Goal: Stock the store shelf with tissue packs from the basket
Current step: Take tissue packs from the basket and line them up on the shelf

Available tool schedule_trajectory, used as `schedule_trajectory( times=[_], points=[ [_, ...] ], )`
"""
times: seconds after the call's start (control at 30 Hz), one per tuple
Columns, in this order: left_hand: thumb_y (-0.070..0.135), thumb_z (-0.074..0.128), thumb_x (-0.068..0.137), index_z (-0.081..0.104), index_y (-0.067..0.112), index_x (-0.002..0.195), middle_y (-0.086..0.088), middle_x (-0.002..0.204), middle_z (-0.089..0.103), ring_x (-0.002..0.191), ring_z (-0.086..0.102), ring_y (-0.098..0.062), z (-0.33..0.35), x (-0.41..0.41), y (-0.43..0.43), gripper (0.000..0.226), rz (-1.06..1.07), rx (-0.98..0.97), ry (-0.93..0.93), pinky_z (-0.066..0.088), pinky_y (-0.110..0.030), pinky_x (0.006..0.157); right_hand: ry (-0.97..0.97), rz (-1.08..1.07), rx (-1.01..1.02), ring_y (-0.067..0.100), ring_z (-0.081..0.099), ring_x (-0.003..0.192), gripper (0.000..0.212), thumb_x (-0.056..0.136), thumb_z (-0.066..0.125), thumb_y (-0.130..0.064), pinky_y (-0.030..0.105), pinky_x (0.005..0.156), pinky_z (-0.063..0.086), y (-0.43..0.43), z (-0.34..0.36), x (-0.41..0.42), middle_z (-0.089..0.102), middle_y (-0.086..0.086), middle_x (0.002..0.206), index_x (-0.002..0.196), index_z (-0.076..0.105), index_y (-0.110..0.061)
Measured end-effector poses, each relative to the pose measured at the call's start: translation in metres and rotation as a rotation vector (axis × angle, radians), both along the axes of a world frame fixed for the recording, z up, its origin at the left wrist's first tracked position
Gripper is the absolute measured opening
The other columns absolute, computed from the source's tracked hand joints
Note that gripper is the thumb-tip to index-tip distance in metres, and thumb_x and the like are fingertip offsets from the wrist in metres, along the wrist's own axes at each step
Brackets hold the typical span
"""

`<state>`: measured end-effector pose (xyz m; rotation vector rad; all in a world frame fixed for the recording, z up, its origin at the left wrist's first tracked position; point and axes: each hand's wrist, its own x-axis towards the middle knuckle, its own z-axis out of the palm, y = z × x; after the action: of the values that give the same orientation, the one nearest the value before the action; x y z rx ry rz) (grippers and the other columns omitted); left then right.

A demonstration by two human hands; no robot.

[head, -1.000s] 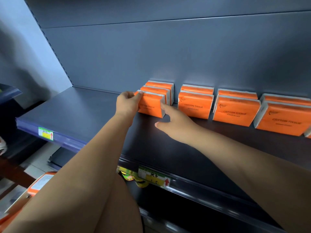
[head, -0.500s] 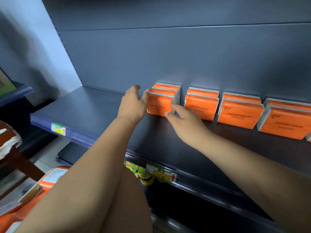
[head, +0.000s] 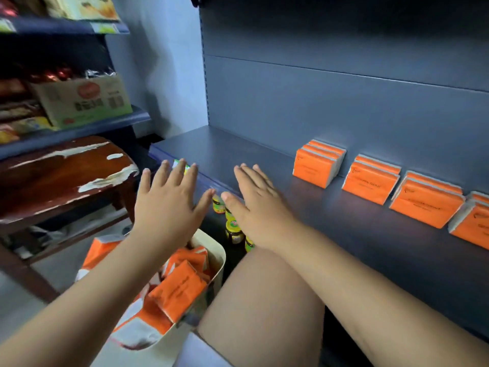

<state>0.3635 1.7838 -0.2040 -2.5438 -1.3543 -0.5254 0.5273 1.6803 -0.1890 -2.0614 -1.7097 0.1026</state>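
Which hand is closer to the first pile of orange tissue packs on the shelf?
The right hand. It is over the front of the shelf, left of the leftmost tissue pack stack. The left hand is farther left, off the shelf, toward the basket.

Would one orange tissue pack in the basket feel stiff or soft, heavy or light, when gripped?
Probably soft: the orange tissue pack has a wrinkled wrap, so it may dent. Likely light, being tissue. Neighbouring packs lie jumbled in the basket and may shift.
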Motion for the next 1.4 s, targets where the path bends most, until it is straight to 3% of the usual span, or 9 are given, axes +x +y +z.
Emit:
schedule_trajectory(
  times=[0.27, 0.4, 0.53, 0.6, 0.77, 0.9, 1.13, 1.33, 1.4],
  points=[
    [0.072, 0.007, 0.095, 0.036, 0.026, 0.157, -0.003, 0.166, 0.032, 0.156, 0.02, -0.031, -0.035, -0.086, -0.021, 0.082, 0.089, -0.181, 0.038, 0.017, -0.056, 0.125, 0.085, -0.007, -0.173, 0.024, 0.007, 0.159, 0.07, 0.107, 0.036, -0.05, 0.037, 0.128, 0.008, 0.017, -0.035, -0.077, 0.015, 0.008, 0.171, 0.163, 0.018, -0.011],
    [0.071, 0.011, 0.098, 0.032, 0.027, 0.158, -0.002, 0.168, 0.029, 0.157, 0.019, -0.029, -0.053, -0.111, -0.02, 0.078, 0.139, -0.258, 0.074, 0.014, -0.054, 0.126, 0.247, -0.078, -0.201, 0.025, 0.025, 0.153, 0.063, 0.106, 0.037, -0.048, 0.04, 0.122, 0.024, 0.021, -0.06, -0.096, 0.031, 0.008, 0.165, 0.158, 0.031, -0.013],
    [0.068, 0.026, 0.101, 0.039, 0.028, 0.154, 0.0, 0.164, 0.036, 0.154, 0.026, -0.028, -0.077, -0.124, -0.014, 0.068, 0.165, -0.356, 0.071, 0.02, -0.055, 0.125, 0.407, -0.119, -0.284, 0.026, 0.052, 0.125, 0.045, 0.107, 0.041, -0.04, 0.039, 0.101, 0.042, 0.013, -0.093, -0.102, 0.052, 0.009, 0.147, 0.145, 0.048, -0.017],
    [0.065, 0.033, 0.102, 0.045, 0.028, 0.151, 0.003, 0.164, 0.036, 0.154, 0.026, -0.026, -0.087, -0.125, -0.01, 0.064, 0.15, -0.469, 0.051, 0.024, -0.053, 0.122, 0.456, -0.119, -0.368, 0.021, 0.053, 0.105, 0.038, 0.106, 0.044, -0.04, 0.036, 0.09, 0.046, 0.008, -0.109, -0.098, 0.059, 0.006, 0.134, 0.138, 0.052, -0.022],
    [0.07, 0.054, 0.088, 0.055, 0.029, 0.143, 0.004, 0.152, 0.049, 0.143, 0.038, -0.026, -0.11, -0.136, -0.009, 0.069, 0.055, -0.67, 0.063, 0.035, -0.047, 0.117, 0.379, -0.07, -0.59, 0.02, 0.055, 0.094, 0.022, 0.1, 0.052, -0.043, 0.035, 0.08, 0.045, 0.011, -0.141, -0.085, 0.061, 0.0, 0.11, 0.113, 0.055, -0.026],
    [0.055, 0.072, 0.084, 0.055, 0.034, 0.141, 0.003, 0.142, 0.054, 0.131, 0.048, -0.027, -0.117, -0.147, -0.009, 0.063, -0.021, -0.735, 0.183, 0.047, -0.045, 0.107, 0.318, 0.003, -0.583, 0.024, 0.061, 0.098, 0.017, 0.097, 0.06, -0.04, 0.038, 0.081, 0.051, 0.016, -0.161, -0.086, 0.061, -0.003, 0.105, 0.106, 0.051, -0.03],
    [0.049, 0.066, 0.088, 0.065, 0.027, 0.122, 0.001, 0.12, 0.062, 0.112, 0.062, -0.021, -0.144, -0.145, -0.004, 0.041, 0.025, -0.647, 0.348, 0.052, -0.029, 0.086, 0.428, -0.046, -0.46, 0.025, 0.063, 0.099, 0.058, 0.09, 0.059, -0.04, 0.039, 0.078, 0.053, 0.038, -0.179, -0.097, 0.062, -0.002, 0.12, 0.143, 0.037, -0.04],
    [0.042, 0.064, 0.094, 0.059, 0.029, 0.123, 0.003, 0.114, 0.067, 0.106, 0.064, -0.023, -0.145, -0.143, -0.006, 0.032, 0.047, -0.666, 0.297, 0.047, -0.028, 0.074, 0.517, 0.011, -0.489, 0.024, 0.064, 0.1, 0.03, 0.087, 0.072, -0.027, 0.034, 0.079, 0.051, 0.052, -0.183, -0.091, 0.066, -0.002, 0.106, 0.115, 0.064, -0.029],
    [0.038, 0.063, 0.097, 0.056, 0.03, 0.133, 0.003, 0.121, 0.066, 0.108, 0.065, -0.023, -0.139, -0.145, -0.009, 0.037, 0.024, -0.706, 0.248, 0.046, -0.024, 0.074, 0.581, 0.004, -0.584, 0.021, 0.062, 0.103, 0.042, 0.085, 0.077, -0.032, 0.035, 0.082, 0.05, 0.058, -0.18, -0.081, 0.065, -0.002, 0.112, 0.123, 0.059, -0.03]
  ],
)
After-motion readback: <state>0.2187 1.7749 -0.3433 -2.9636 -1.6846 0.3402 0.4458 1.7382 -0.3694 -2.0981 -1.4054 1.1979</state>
